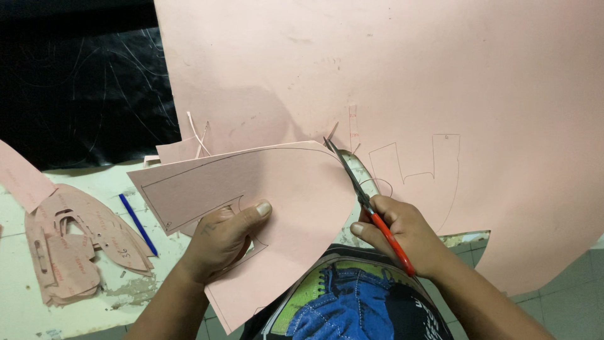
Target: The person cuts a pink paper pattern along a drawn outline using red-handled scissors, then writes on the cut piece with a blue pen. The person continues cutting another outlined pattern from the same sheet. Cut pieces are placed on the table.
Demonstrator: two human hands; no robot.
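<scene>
The right hand (402, 233) is closed around the handle of a pair of orange-handled scissors with slim steel blades (365, 198), and the whole tool lies on a slant: handles low and to the right by the palm, blades running up and to the left, with the tip against the large sheet of pale pink card (390, 82) where a pencilled curve bends over. The blades look nearly together, though I cannot tell whether a sliver of gap remains at the tip. The left hand (220, 242) sits to the left of the blades and lower, with its thumb pressed flat on top of the partly cut pink card panel bearing a drawn outline (251, 182) and the other fingers hidden beneath it, so the panel is pinched between thumb and fingers. That panel's long axis runs from lower left toward upper right, ending just at the scissor tip; the cutting line therefore lies ahead of the right hand and curves away toward the left hand's side. The right hand is the nearer of the two to the cut's end, while the left holds the freed flap well back from it. Further pencil outlines show on the sheet to the right of the scissors. At the far left, on the worn pale worktop (19, 283), lie a stack of cut pink pattern pieces (69, 252) and a blue pen (138, 223), well apart from both hands.
</scene>
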